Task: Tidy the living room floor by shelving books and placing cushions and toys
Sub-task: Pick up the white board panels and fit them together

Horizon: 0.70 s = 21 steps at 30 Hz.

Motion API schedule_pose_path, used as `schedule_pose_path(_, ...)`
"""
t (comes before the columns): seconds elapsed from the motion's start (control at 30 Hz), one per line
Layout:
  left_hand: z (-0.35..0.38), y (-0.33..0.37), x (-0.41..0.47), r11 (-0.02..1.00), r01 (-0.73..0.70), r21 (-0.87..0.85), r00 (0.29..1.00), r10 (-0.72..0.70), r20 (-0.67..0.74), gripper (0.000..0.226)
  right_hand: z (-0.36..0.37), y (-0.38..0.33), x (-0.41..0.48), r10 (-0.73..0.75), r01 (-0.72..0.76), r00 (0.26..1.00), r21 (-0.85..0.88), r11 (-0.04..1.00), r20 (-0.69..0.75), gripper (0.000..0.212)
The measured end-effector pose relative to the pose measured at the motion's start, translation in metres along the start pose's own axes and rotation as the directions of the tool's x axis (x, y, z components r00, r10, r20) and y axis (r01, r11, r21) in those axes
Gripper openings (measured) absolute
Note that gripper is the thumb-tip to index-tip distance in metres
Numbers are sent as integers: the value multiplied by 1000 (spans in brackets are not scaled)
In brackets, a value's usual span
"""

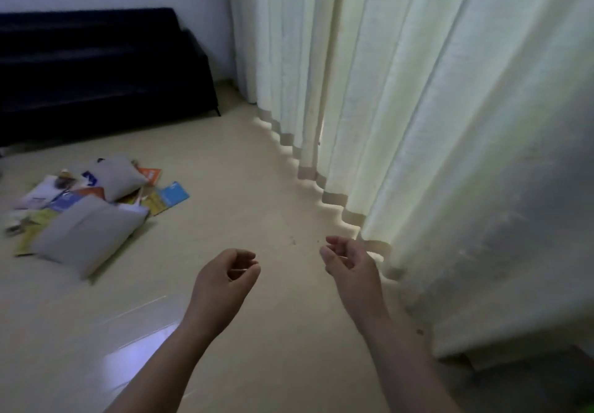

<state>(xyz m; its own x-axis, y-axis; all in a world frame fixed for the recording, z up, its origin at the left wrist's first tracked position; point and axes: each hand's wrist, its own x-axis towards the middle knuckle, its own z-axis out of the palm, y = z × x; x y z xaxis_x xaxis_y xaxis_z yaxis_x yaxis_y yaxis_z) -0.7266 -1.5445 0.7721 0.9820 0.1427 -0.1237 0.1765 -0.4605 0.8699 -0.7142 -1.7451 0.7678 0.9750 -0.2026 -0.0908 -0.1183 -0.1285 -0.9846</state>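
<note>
A heap lies on the floor at the left. A large grey cushion point(85, 234) rests on top of several books, and a smaller grey cushion point(117, 178) lies behind it. A blue book point(173, 194), an orange book point(151, 175) and a yellow-green book point(33, 231) stick out from under them. Small toys point(64, 181) sit at the heap's far left, too blurred to identify. My left hand point(226, 279) and my right hand point(348, 263) hover over bare floor well right of the heap, both with fingers loosely curled and holding nothing.
A dark sofa point(96, 68) stands against the back wall behind the heap. Long pale curtains point(418, 107) hang down the right side to the floor. Smooth beige floor point(241, 171) stretches between sofa, heap and curtains.
</note>
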Motion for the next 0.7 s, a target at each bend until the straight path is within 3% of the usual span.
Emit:
schedule_pose_path(0.17, -99, -51, -6, 989, 117, -94, 972, -134, -193, 15, 116, -23, -1, -57, 63, 974, -21, 998, 218, 12)
schedule_pose_path(0.43, -208, -116, -1, 949, 216, -228, 865, -295, -407, 14, 274, -42, 8, -99, 135, 880, -45, 990, 465, 12)
schedule_pose_path(0.7, -300, -160, 66, 925, 279, -257, 779, -375, -503, 13, 416, -63, 56, -86, 104, 816, 1, 995, 571, 11)
